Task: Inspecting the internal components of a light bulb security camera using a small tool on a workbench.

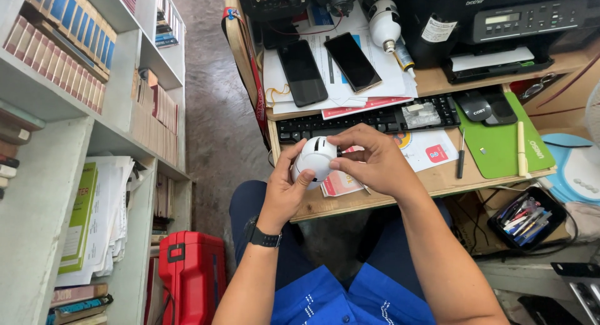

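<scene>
Currently left hand (284, 187) cups small white rounded plastic camera housing (315, 157) from below, thumb on its front; right hand (375, 159) pinches its right side. Held in air above tabletop edge (350, 203). Judged light, rigid, smooth, somewhat slippery; grip at its widest part. Black keyboard (375, 119) just beyond; open room toward lap
</scene>
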